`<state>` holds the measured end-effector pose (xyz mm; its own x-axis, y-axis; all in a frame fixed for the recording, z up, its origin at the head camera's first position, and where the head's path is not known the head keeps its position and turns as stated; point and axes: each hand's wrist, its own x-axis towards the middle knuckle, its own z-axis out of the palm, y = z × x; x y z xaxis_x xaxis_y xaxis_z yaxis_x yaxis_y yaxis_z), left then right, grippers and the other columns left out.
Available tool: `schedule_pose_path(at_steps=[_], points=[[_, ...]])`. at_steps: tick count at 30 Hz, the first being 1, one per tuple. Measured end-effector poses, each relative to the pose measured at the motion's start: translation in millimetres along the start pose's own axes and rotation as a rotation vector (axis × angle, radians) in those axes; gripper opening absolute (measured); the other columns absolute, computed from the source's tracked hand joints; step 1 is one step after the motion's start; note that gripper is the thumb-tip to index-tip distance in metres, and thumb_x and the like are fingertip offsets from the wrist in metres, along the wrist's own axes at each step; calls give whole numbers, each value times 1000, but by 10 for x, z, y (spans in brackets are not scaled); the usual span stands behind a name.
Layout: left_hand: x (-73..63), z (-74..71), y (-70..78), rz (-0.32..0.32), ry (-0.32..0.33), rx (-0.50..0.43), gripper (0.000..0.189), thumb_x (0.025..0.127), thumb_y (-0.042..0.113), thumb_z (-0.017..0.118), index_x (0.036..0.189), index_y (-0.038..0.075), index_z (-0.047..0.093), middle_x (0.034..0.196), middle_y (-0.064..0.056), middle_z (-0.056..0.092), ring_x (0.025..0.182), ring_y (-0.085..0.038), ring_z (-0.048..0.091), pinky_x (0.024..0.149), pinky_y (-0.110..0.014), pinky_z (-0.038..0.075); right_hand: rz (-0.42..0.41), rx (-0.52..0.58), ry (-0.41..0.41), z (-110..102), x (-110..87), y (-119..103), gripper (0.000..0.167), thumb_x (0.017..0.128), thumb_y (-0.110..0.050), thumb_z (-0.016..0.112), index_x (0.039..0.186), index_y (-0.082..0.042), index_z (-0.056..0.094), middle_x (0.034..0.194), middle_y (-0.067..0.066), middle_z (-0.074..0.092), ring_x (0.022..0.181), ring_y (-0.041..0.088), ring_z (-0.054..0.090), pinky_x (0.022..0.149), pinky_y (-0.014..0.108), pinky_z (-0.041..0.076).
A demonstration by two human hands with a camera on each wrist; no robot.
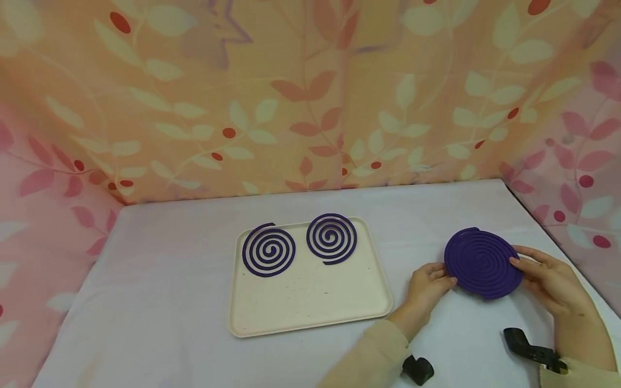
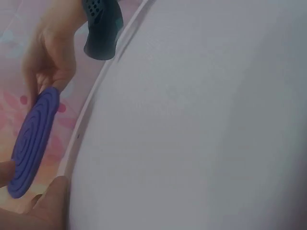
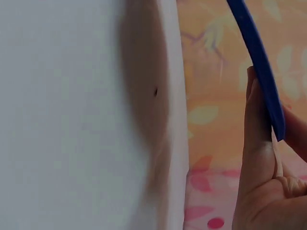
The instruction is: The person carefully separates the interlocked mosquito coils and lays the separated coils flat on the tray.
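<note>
A tightly wound purple mosquito coil (image 1: 482,264), seemingly a nested pair, is held up above the right side of the table. My left hand (image 1: 427,288) pinches its left edge, thumb in front. On the opposite edge, my right hand (image 1: 553,280) grips it between thumb and fingers. Seen from the right wrist, the coil (image 3: 261,67) is edge-on between the thumb and fingers. In the left wrist view the coil (image 2: 36,139) appears tilted, with both hands at its ends. Two loose single coils, one at left (image 1: 273,249) and one at right (image 1: 330,236), lie on a cream tray (image 1: 310,310).
The tray rests mid-table on a white cloth (image 1: 160,302), its two coils along the far edge and slightly overhanging it. Floral curtains (image 1: 310,108) stand behind the table and at both sides. Black wrist-worn devices (image 1: 529,347) show near the forearms.
</note>
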<state>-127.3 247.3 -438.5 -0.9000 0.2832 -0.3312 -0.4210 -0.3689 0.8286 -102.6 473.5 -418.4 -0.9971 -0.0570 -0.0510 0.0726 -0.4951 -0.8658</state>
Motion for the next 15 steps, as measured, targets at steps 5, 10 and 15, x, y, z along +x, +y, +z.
schedule_pose_path(at_steps=[5,10,15], points=[[-37,-55,27,-9,-28,-34,27,79,-15,64,103,-3,62,95,-14,68,92,-28,66,82,-39,55,16,74,-182,207,74,45,47,95,18,25,117,1,62,107,15,67,96,21,65,78,30,56],[-73,-156,55,5,-81,-119,25,81,-11,63,105,-3,63,97,-14,68,94,-30,65,82,-42,55,28,96,-275,373,122,127,47,95,18,22,121,2,58,111,17,65,101,23,63,82,33,55],[-133,-361,158,32,-167,-106,24,86,-6,61,110,-4,62,101,-16,67,96,-31,64,81,-41,55,47,80,-322,549,176,228,45,97,15,21,119,3,58,113,15,64,101,22,63,83,33,54]])
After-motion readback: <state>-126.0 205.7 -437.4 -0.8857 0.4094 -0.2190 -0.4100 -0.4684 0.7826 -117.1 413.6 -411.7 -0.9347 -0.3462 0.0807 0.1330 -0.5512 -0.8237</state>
